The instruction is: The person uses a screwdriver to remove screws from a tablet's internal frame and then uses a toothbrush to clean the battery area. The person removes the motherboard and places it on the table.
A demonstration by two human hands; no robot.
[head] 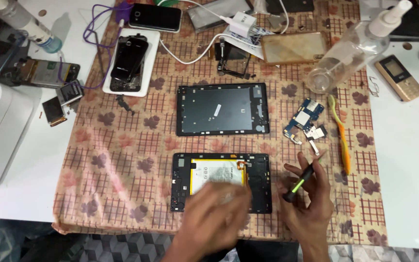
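Hands (219, 218) over patterned cloth (122, 160) (white table (408, 145)).

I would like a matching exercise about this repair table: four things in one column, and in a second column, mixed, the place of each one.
Things
1. screwdriver
2. opened tablet
3. circuit board
4. clear spray bottle

Places
A. lying on its side at the far right of the patterned cloth
B. on the cloth, right of the empty tablet frame
C. held in the right hand
D. nearest the person, partly under the blurred left hand

Pairs: 1-C, 2-D, 3-B, 4-A
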